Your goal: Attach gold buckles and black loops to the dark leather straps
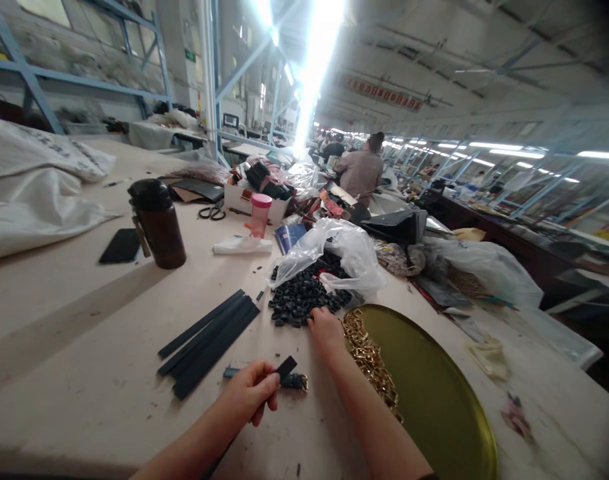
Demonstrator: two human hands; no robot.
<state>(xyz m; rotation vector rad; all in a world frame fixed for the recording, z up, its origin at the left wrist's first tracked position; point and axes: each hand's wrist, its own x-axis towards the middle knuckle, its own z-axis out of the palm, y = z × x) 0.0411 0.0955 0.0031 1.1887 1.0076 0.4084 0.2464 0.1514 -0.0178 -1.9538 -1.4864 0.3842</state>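
Note:
My left hand [257,390] pinches a dark strap [287,367] between thumb and fingers, its squared end sticking out past the thumb. Under that end, a finished-looking strap with a gold buckle [303,383] lies on the table, partly hidden by the hand. My right hand [328,333] is at the near edge of a heap of small black loops [297,293], with fingers curled down against them. Whatever its fingertips grip is hidden. Several flat dark strips [211,347] lie fanned out to the left. Gold buckles [369,353] are heaped on a round gold tray [434,380] beside my right forearm.
A clear plastic bag [354,253] partly covers the loops. Farther back are a brown bottle [160,227], a black phone [120,246], a pink-lidded jar [260,217], scissors [211,213] and piled scraps. A person [361,170] stands beyond the table.

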